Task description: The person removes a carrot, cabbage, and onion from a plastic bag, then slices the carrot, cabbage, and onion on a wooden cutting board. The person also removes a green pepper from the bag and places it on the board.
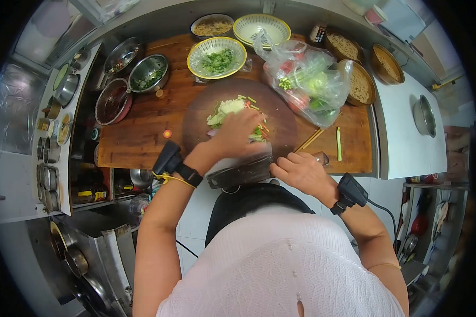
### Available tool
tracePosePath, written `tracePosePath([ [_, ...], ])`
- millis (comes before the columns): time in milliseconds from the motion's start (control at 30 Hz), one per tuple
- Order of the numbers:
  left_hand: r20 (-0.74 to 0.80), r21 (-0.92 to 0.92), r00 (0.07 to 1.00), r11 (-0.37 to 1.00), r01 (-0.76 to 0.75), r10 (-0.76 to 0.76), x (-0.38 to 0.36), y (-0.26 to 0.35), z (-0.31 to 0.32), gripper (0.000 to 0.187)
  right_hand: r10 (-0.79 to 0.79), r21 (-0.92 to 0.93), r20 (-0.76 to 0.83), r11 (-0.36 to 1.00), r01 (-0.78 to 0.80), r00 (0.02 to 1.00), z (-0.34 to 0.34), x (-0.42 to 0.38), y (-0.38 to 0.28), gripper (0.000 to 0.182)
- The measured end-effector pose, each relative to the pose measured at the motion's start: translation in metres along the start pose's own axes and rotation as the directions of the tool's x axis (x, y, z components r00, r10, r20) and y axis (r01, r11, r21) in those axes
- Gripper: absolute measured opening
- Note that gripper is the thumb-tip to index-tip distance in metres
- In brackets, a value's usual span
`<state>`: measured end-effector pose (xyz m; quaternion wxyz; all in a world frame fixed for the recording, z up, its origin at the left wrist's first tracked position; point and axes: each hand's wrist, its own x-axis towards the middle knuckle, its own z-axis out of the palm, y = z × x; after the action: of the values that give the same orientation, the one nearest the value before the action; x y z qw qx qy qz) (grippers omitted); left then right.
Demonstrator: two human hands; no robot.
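My left hand [239,132] reaches palm down over a pile of chopped vegetables [227,112] on the round cutting board [195,100]. Its fingers stretch forward, touching pale shreds and green and red pieces; the underside of the palm is hidden. Beneath that wrist, at the board's near edge, lies the broad dark blade of a cleaver [240,171]. My right hand [303,171] is closed at the cleaver's right end, and what looks like the handle's tip shows beyond the knuckles. Chopsticks [310,138] and a green stalk [339,143] lie to the right.
A plastic bag of vegetables [312,84] rests right of the board. Behind it stands a yellow-rimmed bowl of chopped greens [217,59]. Noodle bowls [360,84] line the right, metal bowls [149,73] the left. A carrot piece [167,133] lies on the wooden table [135,145].
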<state>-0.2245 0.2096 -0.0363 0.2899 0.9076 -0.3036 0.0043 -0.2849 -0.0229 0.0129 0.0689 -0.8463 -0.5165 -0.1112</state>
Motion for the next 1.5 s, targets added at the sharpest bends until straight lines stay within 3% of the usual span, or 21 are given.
tracePosePath([
  [100,-0.019,0.190,0.992,0.974,-0.122,0.128,-0.001,-0.004,0.016,0.059,-0.015,-0.023,-0.043,1.000,0.014,0.999,0.000,0.002,-0.004,0.015],
  [167,-0.175,0.392,0.982,0.909,0.138,-0.074,0.003,-0.025,0.013,0.052,0.018,-0.001,0.001,1.000,-0.018,1.000,-0.001,-0.002,-0.005,0.020],
  [200,-0.322,0.272,0.945,0.950,0.155,-0.062,0.004,-0.031,0.005,0.042,0.026,-0.005,0.001,1.000,-0.026,1.000,0.001,-0.006,-0.003,0.020],
  [300,-0.683,0.158,0.728,0.984,0.084,0.047,-0.001,-0.025,-0.045,0.013,0.170,0.097,-0.003,0.981,-0.169,0.985,0.006,-0.017,0.007,0.021],
  [367,-0.833,0.001,0.541,0.979,0.204,-0.112,-0.016,0.003,-0.072,0.004,0.488,0.385,-0.028,0.811,-0.441,0.873,0.006,-0.022,0.011,0.025],
  [400,-0.874,-0.004,0.471,0.970,0.245,-0.122,-0.021,0.017,-0.071,0.006,0.498,0.385,-0.028,0.806,-0.450,0.867,0.008,-0.023,0.011,0.025],
  [500,-0.650,0.182,0.747,0.983,-0.026,0.140,-0.019,0.041,-0.028,0.013,0.686,0.870,0.399,-0.073,-0.488,0.608,0.013,-0.013,0.016,0.027],
  [533,-0.573,0.208,0.788,0.970,-0.128,0.227,-0.012,0.055,-0.014,0.016,0.663,0.866,0.471,-0.221,-0.449,0.582,0.006,-0.007,0.014,0.027],
  [633,-0.466,0.142,0.842,0.962,-0.232,0.272,-0.005,0.063,0.013,0.016,0.642,0.866,0.499,-0.345,-0.362,0.582,0.004,-0.007,0.012,0.026],
  [700,-0.368,0.257,0.865,0.931,-0.259,0.342,-0.007,0.050,0.028,0.019,0.680,0.874,0.480,-0.312,-0.373,0.554,-0.003,-0.012,0.007,0.028],
  [767,-0.348,0.307,0.914,0.946,-0.099,0.209,-0.021,0.028,0.029,0.018,0.738,0.879,0.449,-0.266,-0.395,0.504,-0.011,-0.032,0.006,0.029],
  [867,-0.436,0.291,0.900,0.946,0.142,-0.001,-0.061,0.008,0.027,0.010,0.964,0.873,-0.007,0.136,-0.469,0.266,0.006,-0.093,0.005,0.039],
  [933,-0.398,0.305,0.901,0.902,0.306,-0.171,-0.099,0.005,0.032,0.014,0.924,0.688,-0.234,0.377,-0.620,0.303,0.013,-0.142,0.013,0.049],
  [1000,-0.359,0.273,0.859,0.839,0.470,-0.364,-0.134,0.002,0.053,0.012,0.932,0.552,-0.154,0.358,-0.753,0.329,0.016,-0.186,0.015,0.053],
  [1067,-0.433,0.194,0.747,0.757,0.624,-0.505,-0.158,0.013,0.087,0.006,0.957,0.698,-0.043,0.234,-0.677,0.287,0.045,-0.232,0.021,0.055],
  [1167,-0.582,0.064,0.683,0.813,0.579,-0.441,-0.182,0.033,0.119,0.012,0.930,0.348,-0.079,0.364,-0.864,0.360,0.095,-0.286,0.047,0.059],
  [1267,-0.342,-0.196,0.562,0.642,0.741,-0.753,-0.194,0.055,0.146,0.019,0.931,0.130,-0.047,0.365,-0.922,0.361,0.110,-0.299,0.082,0.054],
  [1300,-0.379,-0.200,0.529,0.625,0.755,-0.760,-0.204,0.058,0.159,0.019,0.939,0.113,0.047,0.333,-0.936,0.340,0.058,-0.246,0.066,0.053],
  [1367,-0.177,-0.413,0.384,0.423,0.807,-0.906,-0.227,0.066,0.179,0.022,0.900,0.113,0.042,0.428,-0.897,0.434,0.056,-0.241,0.083,0.050],
  [1433,-0.122,-0.417,0.310,0.332,0.846,-0.943,-0.250,0.088,0.177,0.024,0.852,0.048,0.093,0.514,-0.857,0.516,0.074,-0.257,0.113,0.053],
  [1500,-0.036,-0.483,0.194,0.186,0.855,-0.980,-0.274,0.115,0.187,0.028,0.811,0.306,0.172,0.496,-0.813,0.559,0.108,-0.280,0.152,0.063],
])
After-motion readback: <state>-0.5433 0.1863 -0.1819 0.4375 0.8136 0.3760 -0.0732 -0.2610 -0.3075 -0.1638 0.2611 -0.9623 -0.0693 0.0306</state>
